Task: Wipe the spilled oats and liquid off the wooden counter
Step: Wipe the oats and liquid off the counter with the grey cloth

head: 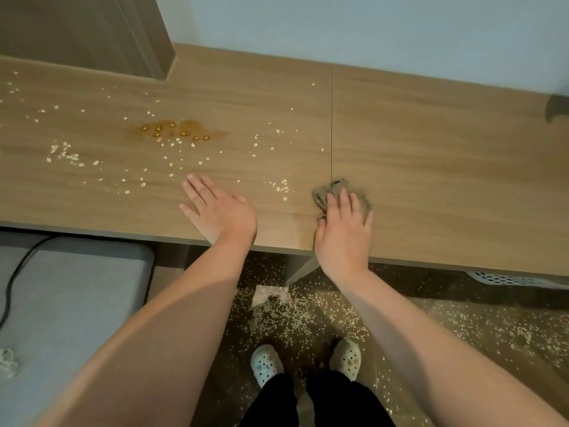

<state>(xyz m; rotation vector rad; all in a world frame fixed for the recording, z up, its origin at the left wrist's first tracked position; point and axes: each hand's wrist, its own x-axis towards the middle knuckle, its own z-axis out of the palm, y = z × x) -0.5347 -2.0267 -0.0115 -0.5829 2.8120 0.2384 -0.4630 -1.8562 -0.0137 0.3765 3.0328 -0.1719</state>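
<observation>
Loose oats lie scattered over the left half of the wooden counter. An amber puddle of liquid with soaked oats in it sits left of centre. My right hand presses flat on a crumpled grey cloth near the front edge, right by the counter's seam. A small cluster of oats lies just left of the cloth. My left hand rests flat on the counter, fingers straight, holding nothing.
A wooden cabinet side stands at the back left. Many oats cover the dark floor around my feet. A grey padded seat with a black cable is at the lower left. A white perforated basket shows under the counter's right edge.
</observation>
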